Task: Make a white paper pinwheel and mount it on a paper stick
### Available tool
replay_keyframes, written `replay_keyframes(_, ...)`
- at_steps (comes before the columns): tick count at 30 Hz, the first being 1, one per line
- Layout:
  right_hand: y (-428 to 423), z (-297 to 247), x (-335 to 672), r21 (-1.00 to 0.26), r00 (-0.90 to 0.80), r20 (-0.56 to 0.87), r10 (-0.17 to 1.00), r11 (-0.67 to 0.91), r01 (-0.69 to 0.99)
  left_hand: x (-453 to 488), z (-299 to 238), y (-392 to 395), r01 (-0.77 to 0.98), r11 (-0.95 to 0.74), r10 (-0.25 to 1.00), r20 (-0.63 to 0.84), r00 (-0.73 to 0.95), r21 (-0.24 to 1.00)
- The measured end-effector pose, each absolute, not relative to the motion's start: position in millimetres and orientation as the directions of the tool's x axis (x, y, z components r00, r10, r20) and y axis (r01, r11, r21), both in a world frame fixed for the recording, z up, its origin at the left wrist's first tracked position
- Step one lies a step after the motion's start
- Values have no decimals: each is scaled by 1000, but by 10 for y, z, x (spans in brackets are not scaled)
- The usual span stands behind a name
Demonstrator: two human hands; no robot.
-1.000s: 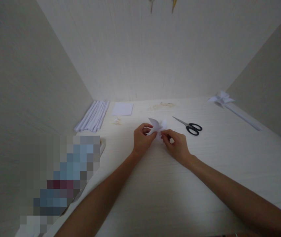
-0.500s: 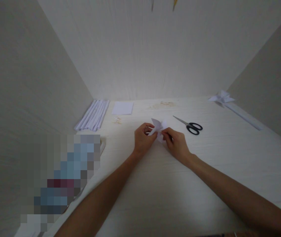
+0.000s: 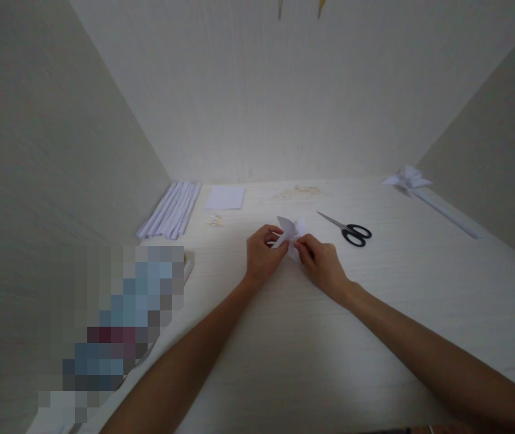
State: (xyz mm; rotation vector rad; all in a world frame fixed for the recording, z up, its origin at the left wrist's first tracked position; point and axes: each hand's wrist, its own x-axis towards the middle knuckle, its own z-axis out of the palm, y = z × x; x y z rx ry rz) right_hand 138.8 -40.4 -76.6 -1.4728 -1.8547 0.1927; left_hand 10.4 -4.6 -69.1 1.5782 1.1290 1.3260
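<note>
Over the middle of the table, my left hand (image 3: 264,253) grips a folded white paper pinwheel (image 3: 287,226) between thumb and fingers. Its pointed blades stand up, and the lower part is partly covered by my hands. From the right, my right hand (image 3: 323,259) has its fingertips pinched together against the pinwheel's centre. Whatever lies between those fingertips is too small to make out. Black-handled scissors (image 3: 354,234) lie just beyond my right hand, their blades pointing to the back left.
At the back left are several rolled white paper sticks (image 3: 171,211), a square paper sheet (image 3: 225,198) and small white-tipped pieces (image 3: 214,220). Tiny pale scraps (image 3: 305,190) lie by the back wall. Another paper pinwheel (image 3: 406,178) on a stick rests far right. A blurred-out area (image 3: 126,319) covers the left.
My right hand has shifted slightly left, its fingertips closer in against the pinwheel's centre. My left hand and the pinwheel stay almost where they were.
</note>
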Motion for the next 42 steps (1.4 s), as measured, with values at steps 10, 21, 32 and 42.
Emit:
replay_keyframes(10, -426, -770, 1406, -668, -70, 531, 845, 468, 579, 98, -703, -22, 73, -262, 965, 259, 51, 962)
replay_keyframes(21, -453, -752, 1420, -674, -84, 531, 843, 480, 562, 87, -687, -10, 22, -222, 975, 221, 14, 975)
replay_keyframes(32, -387, -858, 1482, -476, -65, 536, 841, 365, 800, 94, -680, -19, 30, -202, 979, 201, 32, 979)
replay_keyframes(42, -425, -791, 1402, -230, -218, 569, 793, 409, 883, 106, -679, -43, 143, -275, 961, 271, 46, 951)
